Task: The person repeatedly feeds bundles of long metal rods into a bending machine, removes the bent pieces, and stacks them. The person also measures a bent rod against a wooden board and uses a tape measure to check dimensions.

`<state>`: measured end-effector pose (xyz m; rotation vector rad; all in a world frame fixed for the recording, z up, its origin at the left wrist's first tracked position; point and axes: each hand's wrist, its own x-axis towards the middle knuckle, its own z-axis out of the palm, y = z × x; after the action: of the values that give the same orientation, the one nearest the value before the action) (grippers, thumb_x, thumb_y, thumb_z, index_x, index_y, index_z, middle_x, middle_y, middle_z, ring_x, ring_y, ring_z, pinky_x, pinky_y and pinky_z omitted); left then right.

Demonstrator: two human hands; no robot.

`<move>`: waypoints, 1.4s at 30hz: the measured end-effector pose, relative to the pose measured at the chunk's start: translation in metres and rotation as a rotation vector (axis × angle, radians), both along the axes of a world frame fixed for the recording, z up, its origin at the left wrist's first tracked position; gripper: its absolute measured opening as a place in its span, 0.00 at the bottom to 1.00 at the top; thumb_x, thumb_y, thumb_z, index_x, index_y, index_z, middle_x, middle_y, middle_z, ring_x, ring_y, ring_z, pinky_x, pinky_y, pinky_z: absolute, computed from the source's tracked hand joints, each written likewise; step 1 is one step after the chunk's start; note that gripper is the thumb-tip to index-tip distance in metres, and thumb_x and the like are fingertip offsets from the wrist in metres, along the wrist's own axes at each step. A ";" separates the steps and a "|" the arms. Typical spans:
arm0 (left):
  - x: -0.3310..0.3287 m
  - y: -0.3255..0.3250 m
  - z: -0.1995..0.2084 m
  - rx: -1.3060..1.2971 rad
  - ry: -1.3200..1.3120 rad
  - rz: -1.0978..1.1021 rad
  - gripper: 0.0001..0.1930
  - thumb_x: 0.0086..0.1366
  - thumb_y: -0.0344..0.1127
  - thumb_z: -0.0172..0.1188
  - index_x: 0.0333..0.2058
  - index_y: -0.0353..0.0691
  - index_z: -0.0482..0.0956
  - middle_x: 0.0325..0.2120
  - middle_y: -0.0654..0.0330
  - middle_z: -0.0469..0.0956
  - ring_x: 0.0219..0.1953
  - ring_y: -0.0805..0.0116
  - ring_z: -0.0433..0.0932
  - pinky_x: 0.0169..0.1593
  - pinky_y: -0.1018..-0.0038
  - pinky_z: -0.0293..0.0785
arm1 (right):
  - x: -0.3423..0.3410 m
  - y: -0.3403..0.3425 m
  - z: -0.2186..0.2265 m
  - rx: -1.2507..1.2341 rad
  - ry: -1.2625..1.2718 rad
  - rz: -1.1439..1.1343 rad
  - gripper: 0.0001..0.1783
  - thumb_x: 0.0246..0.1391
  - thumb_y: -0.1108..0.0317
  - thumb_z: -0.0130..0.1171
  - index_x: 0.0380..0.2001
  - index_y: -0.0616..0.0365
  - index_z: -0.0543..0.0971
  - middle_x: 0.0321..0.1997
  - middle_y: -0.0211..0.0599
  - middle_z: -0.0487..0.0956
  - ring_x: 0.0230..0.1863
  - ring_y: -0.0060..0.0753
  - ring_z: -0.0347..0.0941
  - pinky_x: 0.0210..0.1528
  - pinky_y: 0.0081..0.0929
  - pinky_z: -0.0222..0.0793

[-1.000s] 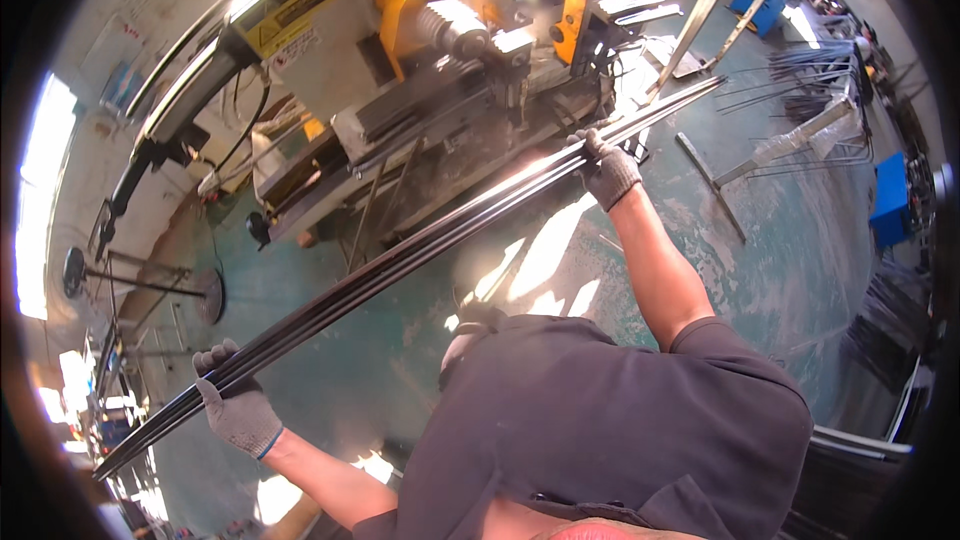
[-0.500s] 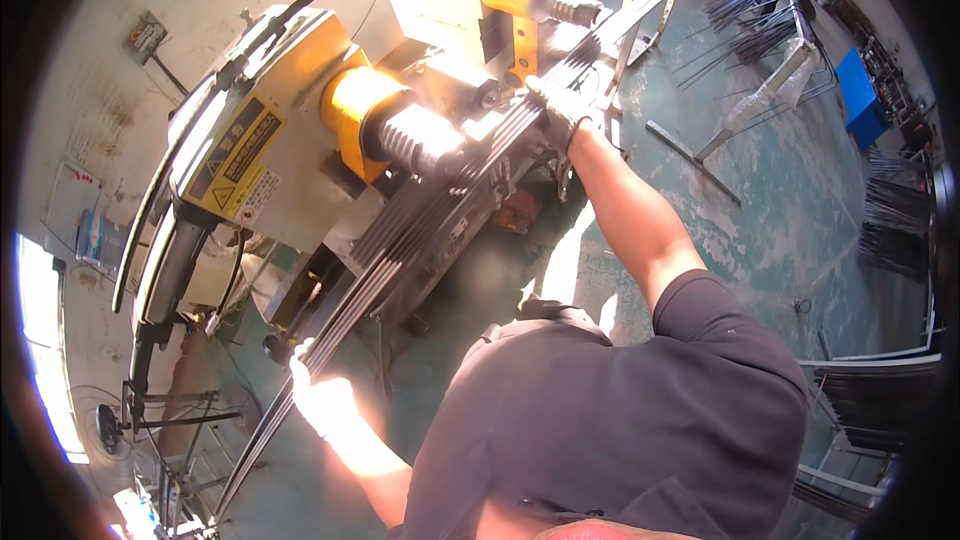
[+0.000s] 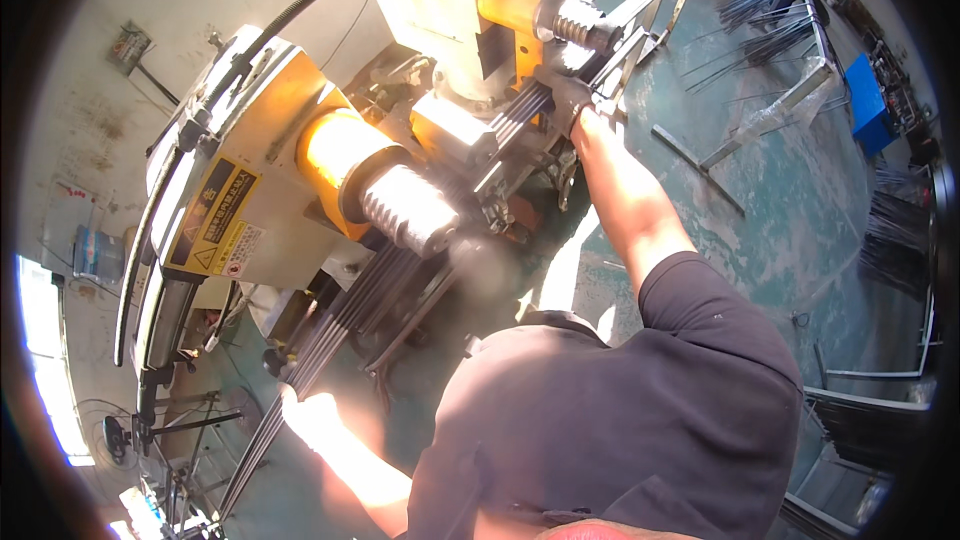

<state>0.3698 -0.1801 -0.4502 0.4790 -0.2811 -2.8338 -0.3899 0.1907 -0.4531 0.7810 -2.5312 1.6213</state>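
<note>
A bundle of long thin dark metal rods (image 3: 345, 315) runs diagonally from lower left to upper right, lying through a large white and orange machine (image 3: 330, 190). My left hand (image 3: 305, 410), washed out by sunlight, grips the bundle near its lower left part. Gloved, my right hand (image 3: 578, 105) is closed on the rods at the upper right, beside the machine's clamp and threaded spindle (image 3: 575, 25). My dark shirt fills the lower middle.
Green concrete floor (image 3: 760, 220) lies to the right, with loose metal bars and a frame (image 3: 700, 155). More rod stacks (image 3: 770, 0) sit at the top right, a blue box (image 3: 865, 100) beside them. A fan stand (image 3: 120, 435) is at lower left.
The view has come much closer to the machine. The rod bundle has moved from in front of the machine into it, with both hands still on it.
</note>
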 end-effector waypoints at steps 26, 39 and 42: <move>-0.115 0.085 0.057 -0.336 -0.436 0.848 0.15 0.82 0.38 0.52 0.52 0.31 0.78 0.50 0.46 0.82 0.56 0.53 0.80 0.69 0.54 0.74 | -0.002 -0.016 0.005 -0.465 -0.343 0.096 0.14 0.64 0.65 0.69 0.50 0.56 0.82 0.38 0.34 0.85 0.42 0.40 0.85 0.47 0.36 0.84; -0.168 0.132 0.069 -0.381 -0.523 0.861 0.15 0.79 0.43 0.60 0.54 0.38 0.80 0.49 0.54 0.83 0.44 0.67 0.84 0.36 0.78 0.80 | 0.121 -0.047 0.017 0.142 0.034 0.196 0.26 0.60 0.81 0.59 0.61 0.52 0.79 0.45 0.31 0.88 0.44 0.29 0.85 0.48 0.25 0.80; -0.137 0.130 0.049 -0.307 -0.460 0.701 0.15 0.80 0.46 0.57 0.48 0.39 0.82 0.29 0.63 0.77 0.27 0.71 0.77 0.27 0.76 0.73 | 0.082 -0.040 -0.019 -0.041 -0.119 0.242 0.27 0.61 0.75 0.62 0.64 0.55 0.77 0.46 0.37 0.87 0.44 0.34 0.84 0.49 0.30 0.81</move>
<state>0.2327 -0.0502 -0.4007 0.9382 -0.5053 -1.9417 -0.3084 0.1508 -0.4724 1.0535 -2.5560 1.8356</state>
